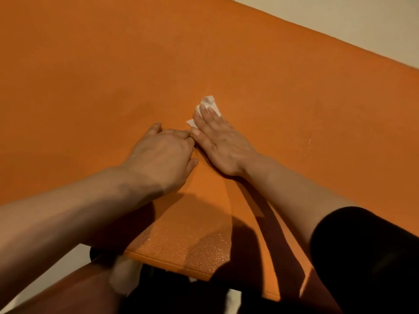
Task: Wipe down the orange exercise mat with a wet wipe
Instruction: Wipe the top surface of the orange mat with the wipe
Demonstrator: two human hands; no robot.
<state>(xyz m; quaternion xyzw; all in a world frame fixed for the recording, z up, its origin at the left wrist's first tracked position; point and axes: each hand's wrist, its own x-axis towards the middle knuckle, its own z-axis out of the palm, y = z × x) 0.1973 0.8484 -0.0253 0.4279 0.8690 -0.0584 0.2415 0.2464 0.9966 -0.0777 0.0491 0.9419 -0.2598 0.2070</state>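
The orange exercise mat (113, 75) fills most of the head view and runs from lower left to upper right. A white wet wipe (207, 101) lies on it near the middle. My right hand (218, 141) lies flat on the wipe with straight fingers, pressing it to the mat; only the wipe's far edges show past the fingertips. My left hand (164, 152) rests on the mat just left of the right hand, fingers bent down onto the surface, holding nothing that I can see.
Pale floor (362, 26) shows beyond the mat's far edge at the upper right and again at the lower left. The mat's near edge (167, 264) lies just in front of my knees. My legs in dark clothing fill the bottom of the frame.
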